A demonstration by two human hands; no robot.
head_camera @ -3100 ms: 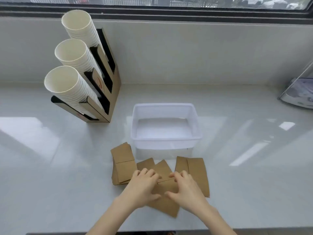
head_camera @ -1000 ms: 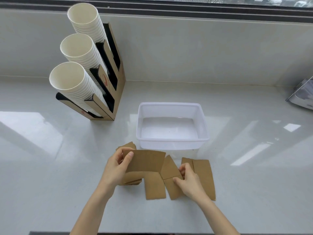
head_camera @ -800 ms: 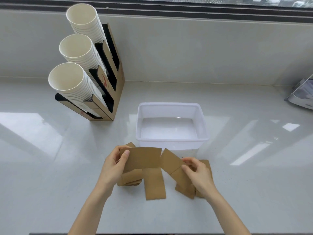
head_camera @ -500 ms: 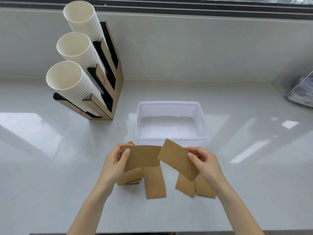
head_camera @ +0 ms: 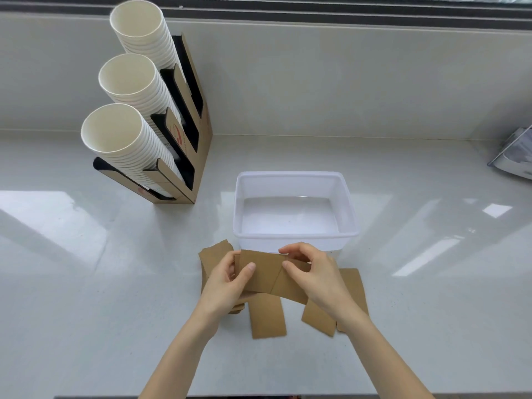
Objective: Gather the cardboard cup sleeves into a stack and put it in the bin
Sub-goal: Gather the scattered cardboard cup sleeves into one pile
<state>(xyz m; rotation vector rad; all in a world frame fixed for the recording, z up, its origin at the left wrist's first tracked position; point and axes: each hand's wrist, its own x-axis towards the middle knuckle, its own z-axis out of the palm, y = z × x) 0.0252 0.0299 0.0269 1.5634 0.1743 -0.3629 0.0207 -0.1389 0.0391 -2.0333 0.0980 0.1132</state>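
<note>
Flat brown cardboard cup sleeves lie on the white counter in front of a clear plastic bin (head_camera: 293, 176) with nothing in it. My left hand (head_camera: 227, 283) grips one sleeve (head_camera: 260, 272) held above the counter. My right hand (head_camera: 316, 276) holds a second sleeve (head_camera: 289, 287) laid against the first, overlapping it at a slant. One loose sleeve (head_camera: 267, 319) lies under the hands, two more (head_camera: 352, 286) lie on the right, and a small pile (head_camera: 214, 254) shows behind my left hand, partly hidden.
A cardboard dispenser (head_camera: 184, 133) with three stacks of white paper cups (head_camera: 115, 133) stands at the back left. A clear holder (head_camera: 515, 155) sits at the far right edge. A wall and window ledge run behind the counter.
My right hand lifted a sleeve off the counter and carried it left onto the sleeve in my left hand. The two hands have come together.
</note>
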